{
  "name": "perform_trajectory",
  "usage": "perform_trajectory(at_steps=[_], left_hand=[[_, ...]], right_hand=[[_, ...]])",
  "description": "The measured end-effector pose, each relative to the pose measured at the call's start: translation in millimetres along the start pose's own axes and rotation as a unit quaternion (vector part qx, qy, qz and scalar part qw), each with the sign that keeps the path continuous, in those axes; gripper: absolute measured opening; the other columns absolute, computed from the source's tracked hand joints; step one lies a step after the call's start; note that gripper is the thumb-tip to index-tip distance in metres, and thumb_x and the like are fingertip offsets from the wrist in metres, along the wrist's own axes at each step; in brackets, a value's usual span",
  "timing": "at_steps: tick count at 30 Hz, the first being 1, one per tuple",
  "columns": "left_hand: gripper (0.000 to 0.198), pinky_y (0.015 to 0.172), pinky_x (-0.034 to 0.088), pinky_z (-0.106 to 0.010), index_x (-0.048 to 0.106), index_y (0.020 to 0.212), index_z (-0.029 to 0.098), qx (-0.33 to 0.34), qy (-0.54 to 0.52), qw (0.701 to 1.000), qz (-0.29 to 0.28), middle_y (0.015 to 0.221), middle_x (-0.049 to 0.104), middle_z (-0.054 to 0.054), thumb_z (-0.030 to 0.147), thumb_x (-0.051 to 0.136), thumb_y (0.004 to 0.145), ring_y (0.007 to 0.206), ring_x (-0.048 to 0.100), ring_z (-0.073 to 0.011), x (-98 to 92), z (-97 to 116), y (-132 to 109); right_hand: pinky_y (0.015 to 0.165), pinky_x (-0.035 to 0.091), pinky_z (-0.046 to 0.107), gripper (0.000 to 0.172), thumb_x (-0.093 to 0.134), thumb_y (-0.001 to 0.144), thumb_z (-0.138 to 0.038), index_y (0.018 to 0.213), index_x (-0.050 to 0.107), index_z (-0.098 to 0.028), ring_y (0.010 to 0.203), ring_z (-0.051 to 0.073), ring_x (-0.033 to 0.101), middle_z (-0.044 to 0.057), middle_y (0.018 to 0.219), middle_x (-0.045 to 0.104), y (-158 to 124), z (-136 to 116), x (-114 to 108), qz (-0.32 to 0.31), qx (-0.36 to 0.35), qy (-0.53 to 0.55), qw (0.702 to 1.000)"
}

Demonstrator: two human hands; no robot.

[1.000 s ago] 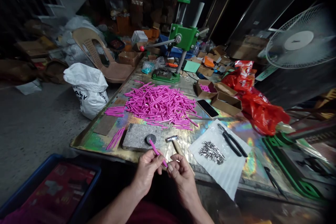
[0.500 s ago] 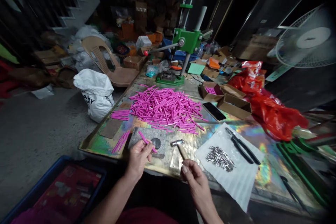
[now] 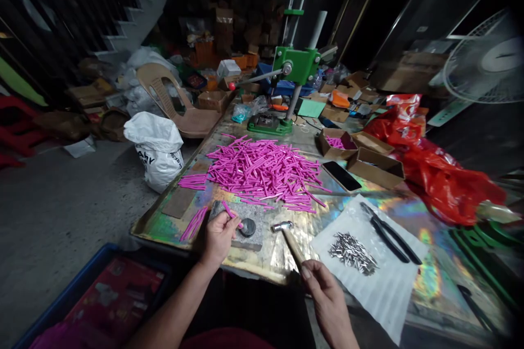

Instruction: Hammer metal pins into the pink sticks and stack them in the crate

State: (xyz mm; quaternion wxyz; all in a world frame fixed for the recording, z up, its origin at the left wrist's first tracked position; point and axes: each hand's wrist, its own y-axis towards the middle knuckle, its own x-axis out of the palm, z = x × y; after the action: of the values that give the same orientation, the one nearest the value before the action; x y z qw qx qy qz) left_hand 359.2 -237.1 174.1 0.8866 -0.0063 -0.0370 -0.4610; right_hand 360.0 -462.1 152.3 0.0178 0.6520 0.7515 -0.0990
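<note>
My left hand (image 3: 221,235) pinches a thin pink stick (image 3: 227,209) above a grey stone block (image 3: 254,241). A round dark metal disc (image 3: 248,227) rests on that block, beside my fingertips. In my right hand (image 3: 323,282) is the wooden handle of a small hammer (image 3: 293,244), gripped near its end. The hammer's metal head lies to the right of the block, close to or on the table. Beyond both hands spreads a large heap of pink sticks (image 3: 264,170). To the right, small silver metal pieces (image 3: 353,253) are piled on a white sheet (image 3: 393,292).
Black-handled pliers (image 3: 391,234) lie on the white sheet. Behind are a phone (image 3: 341,175), small cardboard boxes (image 3: 375,167) and red plastic bags (image 3: 446,174). A green hand press (image 3: 298,65) stands at the table's far end. A white sack (image 3: 158,150) sits on the floor at left.
The view has shifted slightly, so everything appears further right. My right hand has slid back along the hammer handle, showing more of it. My left hand still holds the pink stick over the block.
</note>
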Motion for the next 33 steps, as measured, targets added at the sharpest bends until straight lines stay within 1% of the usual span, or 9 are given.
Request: perform_trajectory(at_steps=[7,10,15,18,21,24,28,31,33], left_hand=[[0.008,0.039,0.034,-0.018,0.054,0.063,0.017,0.025,0.026,0.999,0.002,0.048,0.056,0.004,0.024,0.057,0.066,0.036,0.041,-0.0064,0.7,-3.9,-0.5],[0.009,0.039,0.036,-0.018,0.053,0.063,0.017,0.051,0.062,0.997,-0.010,0.051,0.055,0.005,0.024,0.053,0.069,0.038,0.044,-0.0071,-0.4,-8.1,-0.7],[0.012,0.047,0.041,-0.019,0.055,0.063,0.018,0.139,0.213,0.966,-0.037,0.056,0.055,0.003,0.022,0.048,0.073,0.050,0.052,-0.0097,-2.2,3.3,-4.2],[0.015,0.055,0.042,-0.019,0.056,0.065,0.017,0.224,0.300,0.924,-0.077,0.059,0.057,0.002,0.020,0.046,0.076,0.056,0.054,-0.0104,-2.2,15.0,-5.5],[0.017,0.057,0.042,-0.020,0.055,0.066,0.016,0.281,0.333,0.892,-0.120,0.061,0.057,0.000,0.016,0.043,0.078,0.060,0.055,-0.0110,-1.7,19.2,-4.2],[0.019,0.056,0.041,-0.020,0.054,0.064,0.016,0.308,0.355,0.871,-0.140,0.059,0.055,0.000,0.013,0.042,0.079,0.059,0.054,-0.0113,-1.1,16.0,-1.7],[0.020,0.054,0.040,-0.020,0.053,0.063,0.016,0.322,0.364,0.863,-0.136,0.058,0.053,0.000,0.013,0.042,0.080,0.058,0.052,-0.0113,-1.0,9.5,0.2],[0.019,0.053,0.039,-0.020,0.053,0.065,0.016,0.327,0.361,0.863,-0.135,0.058,0.052,0.001,0.013,0.042,0.080,0.057,0.051,-0.0107,-1.1,7.0,0.3],[0.021,0.053,0.039,-0.020,0.053,0.064,0.016,0.331,0.358,0.863,-0.131,0.057,0.052,0.001,0.012,0.041,0.080,0.056,0.051,-0.0104,-0.9,7.2,-0.2]], right_hand=[[0.045,0.034,0.023,0.028,0.053,0.068,-0.047,0.065,0.048,-0.019,0.049,0.012,0.038,-0.004,0.053,0.042,5.5,-2.5,-7.8,0.007,-0.006,-0.037,0.999],[0.048,0.037,0.024,0.027,0.046,0.073,-0.048,0.070,0.047,-0.020,0.049,0.013,0.043,-0.003,0.055,0.046,13.9,0.9,-17.7,0.001,-0.014,-0.132,0.991],[0.065,0.042,0.032,0.027,0.039,0.077,-0.041,0.084,0.052,-0.019,0.072,0.023,0.056,0.008,0.077,0.059,29.1,10.1,-22.6,-0.065,-0.078,-0.394,0.913],[0.065,0.042,0.031,0.023,0.042,0.075,-0.034,0.089,0.051,-0.017,0.073,0.023,0.058,0.009,0.079,0.060,32.3,15.6,-17.7,-0.095,-0.089,-0.466,0.875],[0.063,0.041,0.029,0.023,0.043,0.073,-0.026,0.092,0.051,-0.016,0.073,0.022,0.058,0.010,0.081,0.061,35.1,15.9,-15.3,-0.086,-0.067,-0.493,0.863],[0.059,0.038,0.028,0.015,0.045,0.070,-0.024,0.082,0.052,-0.017,0.066,0.020,0.057,0.006,0.072,0.060,39.3,5.3,-17.0,-0.095,-0.017,-0.447,0.889],[0.042,0.030,0.021,0.011,0.046,0.070,-0.028,0.065,0.039,-0.021,0.041,0.010,0.044,-0.006,0.047,0.045,37.9,-22.7,-17.9,-0.160,0.083,-0.199,0.963],[0.034,0.023,0.017,0.018,0.049,0.072,-0.032,0.069,0.034,-0.022,0.033,0.006,0.038,-0.009,0.050,0.047,28.1,-43.9,-15.3,-0.213,0.116,-0.017,0.970],[0.033,0.025,0.015,0.020,0.053,0.071,-0.034,0.078,0.038,-0.022,0.033,0.005,0.041,-0.009,0.054,0.049,20.7,-55.2,-13.4,-0.214,0.092,0.026,0.972]])
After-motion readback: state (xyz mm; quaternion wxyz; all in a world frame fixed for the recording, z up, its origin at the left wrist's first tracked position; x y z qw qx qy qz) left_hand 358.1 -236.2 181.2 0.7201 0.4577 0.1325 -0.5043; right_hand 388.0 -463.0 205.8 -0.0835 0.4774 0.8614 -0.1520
